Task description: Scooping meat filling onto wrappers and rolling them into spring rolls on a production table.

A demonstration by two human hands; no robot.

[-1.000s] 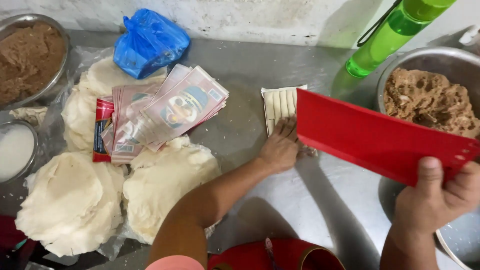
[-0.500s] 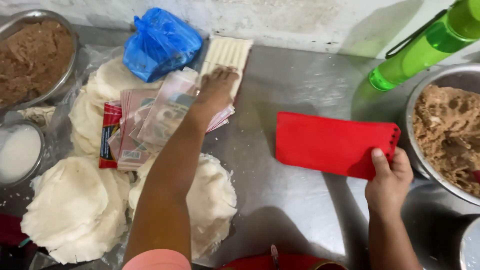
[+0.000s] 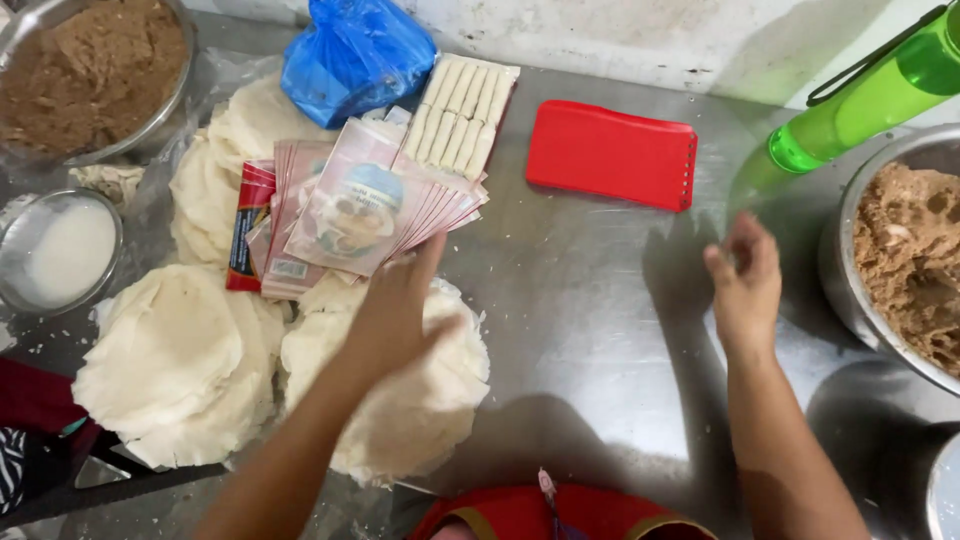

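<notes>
My left hand point(image 3: 398, 312) hovers empty, fingers apart, over a stack of thin white dough wrappers point(image 3: 420, 400), just below a fan of pink printed packets point(image 3: 365, 205). My right hand point(image 3: 745, 280) is open and empty above the bare steel table point(image 3: 590, 330). A flat red plastic tray point(image 3: 610, 153) lies on the table beyond it, held by neither hand. A row of pale rolled sticks point(image 3: 462, 115) rests at the back beside a blue plastic bag point(image 3: 355, 55).
More wrapper stacks point(image 3: 170, 365) lie at left. A steel bowl of brown filling point(image 3: 90, 65) is at far left, another point(image 3: 915, 250) at right. A small bowl of white liquid point(image 3: 65, 250) sits left. A green bottle point(image 3: 865, 105) stands at back right.
My left hand set the rolled sticks at the back and drew back over the wrappers. My right hand put the red tray down on the table and let go.
</notes>
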